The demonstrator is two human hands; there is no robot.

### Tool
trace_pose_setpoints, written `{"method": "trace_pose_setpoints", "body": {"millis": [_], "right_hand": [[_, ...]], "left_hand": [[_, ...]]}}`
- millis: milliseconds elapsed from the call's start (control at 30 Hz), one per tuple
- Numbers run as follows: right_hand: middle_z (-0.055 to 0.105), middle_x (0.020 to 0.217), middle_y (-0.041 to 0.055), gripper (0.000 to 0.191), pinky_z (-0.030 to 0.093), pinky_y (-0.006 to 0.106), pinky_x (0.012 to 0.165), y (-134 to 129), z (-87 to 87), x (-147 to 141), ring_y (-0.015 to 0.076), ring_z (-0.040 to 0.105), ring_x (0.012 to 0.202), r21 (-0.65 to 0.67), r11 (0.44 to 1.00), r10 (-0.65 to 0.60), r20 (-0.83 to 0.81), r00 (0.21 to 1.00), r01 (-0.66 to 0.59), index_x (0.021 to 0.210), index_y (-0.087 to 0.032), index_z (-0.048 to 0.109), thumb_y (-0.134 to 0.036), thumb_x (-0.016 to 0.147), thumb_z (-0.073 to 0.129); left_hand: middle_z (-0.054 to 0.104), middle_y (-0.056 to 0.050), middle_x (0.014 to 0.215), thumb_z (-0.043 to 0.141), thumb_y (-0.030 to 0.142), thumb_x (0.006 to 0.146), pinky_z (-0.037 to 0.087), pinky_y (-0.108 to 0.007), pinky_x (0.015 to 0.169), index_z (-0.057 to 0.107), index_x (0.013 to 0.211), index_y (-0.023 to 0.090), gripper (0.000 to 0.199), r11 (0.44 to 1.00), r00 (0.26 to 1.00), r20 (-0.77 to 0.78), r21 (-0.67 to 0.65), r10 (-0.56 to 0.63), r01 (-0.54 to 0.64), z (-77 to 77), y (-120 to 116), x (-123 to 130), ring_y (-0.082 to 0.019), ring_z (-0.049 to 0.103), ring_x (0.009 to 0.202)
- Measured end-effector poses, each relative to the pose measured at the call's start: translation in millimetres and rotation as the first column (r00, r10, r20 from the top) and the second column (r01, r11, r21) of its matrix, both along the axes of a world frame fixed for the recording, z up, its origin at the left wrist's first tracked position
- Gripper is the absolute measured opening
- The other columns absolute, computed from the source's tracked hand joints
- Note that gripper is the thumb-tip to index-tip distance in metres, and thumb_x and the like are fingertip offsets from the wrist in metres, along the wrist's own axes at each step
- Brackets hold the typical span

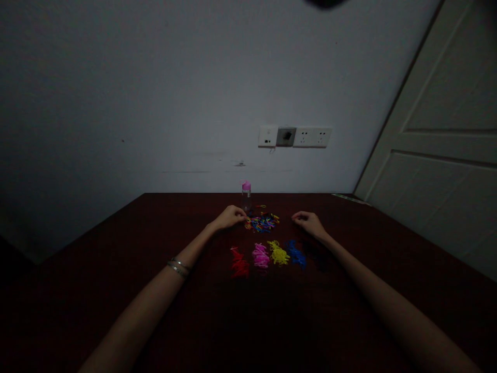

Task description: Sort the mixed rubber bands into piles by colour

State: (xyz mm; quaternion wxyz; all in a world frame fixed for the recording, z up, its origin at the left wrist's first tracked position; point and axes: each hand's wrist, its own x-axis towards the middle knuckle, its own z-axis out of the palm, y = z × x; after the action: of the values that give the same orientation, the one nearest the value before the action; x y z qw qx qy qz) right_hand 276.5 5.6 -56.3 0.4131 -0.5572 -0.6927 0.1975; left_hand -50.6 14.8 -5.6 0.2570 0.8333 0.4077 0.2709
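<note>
A mixed heap of small colourful elastic bands lies on the dark red table. At its left edge is my left hand, fingertips pinched together beside the bands. My right hand rests to the right of the heap, fingers curled to the thumb. What either pinch holds, if anything, is too small to make out. Nearer to me lie separate piles of red bands, pink bands, yellow bands and blue bands. A dark patch beside the blue pile is too dim to identify.
Behind the heap stands a clear bottle with a pink cap, close to my left hand. The table meets a pale wall with a row of sockets. A panelled door is on the right. The light is dim.
</note>
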Motion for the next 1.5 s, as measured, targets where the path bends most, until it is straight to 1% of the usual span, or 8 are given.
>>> {"method": "trace_pose_setpoints", "body": {"millis": [233,467,700,933,1067,1167,1300,1500], "right_hand": [[0.064,0.074,0.0056,0.024,0.044,0.027,0.065,0.1,0.4,0.2,0.0178,0.057,0.07,0.007,1.0,0.013,0.001,1.0,-0.013,0.075,-0.014,0.063,-0.031,0.063,0.052],[0.063,0.071,0.0052,0.024,0.044,0.027,0.063,-1.5,1.3,-1.8,0.0173,0.057,0.068,0.004,1.0,0.012,-0.001,1.0,-0.012,0.074,-0.014,0.064,-0.032,0.064,0.052],[0.063,0.071,0.0059,0.025,0.042,0.026,0.06,0.9,-1.3,0.1,0.0167,0.056,0.066,-0.002,1.0,0.02,0.02,1.0,-0.02,0.076,-0.013,0.064,-0.03,0.064,0.052],[0.064,0.073,0.0051,0.022,0.042,0.025,0.062,5.2,-5.4,1.2,0.0161,0.056,0.066,-0.025,0.999,0.034,0.04,0.999,-0.033,0.074,-0.013,0.064,-0.03,0.063,0.053],[0.064,0.073,0.0052,0.023,0.042,0.025,0.061,7.1,-3.2,0.4,0.0165,0.057,0.067,-0.054,0.998,-0.008,0.04,0.999,0.01,0.075,-0.013,0.064,-0.03,0.064,0.053],[0.065,0.073,0.0048,0.024,0.042,0.024,0.062,6.3,2.0,-3.5,0.0163,0.057,0.068,-0.06,0.998,0.014,0.049,0.999,-0.011,0.077,-0.013,0.064,-0.029,0.065,0.053],[0.065,0.075,0.0042,0.023,0.042,0.023,0.063,1.2,9.2,-15.5,0.0153,0.057,0.069,-0.032,0.996,0.09,0.098,0.991,-0.087,0.079,-0.013,0.064,-0.028,0.065,0.054],[0.064,0.075,0.0031,0.024,0.042,0.023,0.061,-3.0,8.9,-36.1,0.0135,0.055,0.066,-0.058,0.98,0.199,0.155,0.968,-0.192,0.084,-0.014,0.064,-0.028,0.066,0.055]], "left_hand": [[0.062,-0.005,0.066,0.055,0.028,0.068,0.036,-0.021,0.057,0.067,0.075,0.009,0.024,0.998,0.994,0.106,-0.06,-0.013,0.019,7.0,-8.2,14.7,-0.01,0.05,0.058],[0.056,-0.002,0.054,0.058,0.029,0.067,0.028,-0.02,0.046,0.068,0.079,0.01,0.024,0.944,0.968,0.063,-0.217,-0.241,0.249,8.7,-35.5,52.3,-0.007,0.041,0.047],[0.055,-0.001,0.055,0.056,0.034,0.07,0.026,-0.02,0.044,0.068,0.08,0.01,0.029,0.915,0.944,0.056,-0.235,-0.324,0.328,-1.1,-49.5,65.9,-0.007,0.04,0.046],[0.044,0.003,0.044,0.048,0.045,0.074,0.026,-0.02,0.044,0.066,0.082,0.008,0.041,0.982,0.964,0.265,-0.186,0.019,0.032,2.1,-21.3,37.7,-0.007,0.035,0.042],[0.038,0.005,0.04,0.045,0.049,0.075,0.021,-0.019,0.04,0.064,0.077,0.008,0.045,0.955,0.871,0.412,-0.232,0.268,-0.184,-7.1,-1.8,12.4,-0.005,0.03,0.037],[0.033,0.007,0.038,0.043,0.049,0.075,0.017,-0.019,0.037,0.062,0.079,0.009,0.044,0.908,0.762,0.508,-0.33,0.401,-0.257,-17.1,8.3,-4.5,-0.004,0.025,0.033],[0.031,0.007,0.037,0.043,0.048,0.074,0.014,-0.018,0.035,0.06,0.076,0.01,0.042,0.884,0.687,0.564,-0.368,0.458,-0.288,-26.6,18.5,-17.4,-0.004,0.023,0.031],[0.032,0.006,0.037,0.045,0.046,0.073,0.016,-0.018,0.036,0.06,0.07,0.01,0.04,0.887,0.692,0.556,-0.327,0.46,-0.327,-33.1,22.3,-19.9,-0.004,0.025,0.032]]}}
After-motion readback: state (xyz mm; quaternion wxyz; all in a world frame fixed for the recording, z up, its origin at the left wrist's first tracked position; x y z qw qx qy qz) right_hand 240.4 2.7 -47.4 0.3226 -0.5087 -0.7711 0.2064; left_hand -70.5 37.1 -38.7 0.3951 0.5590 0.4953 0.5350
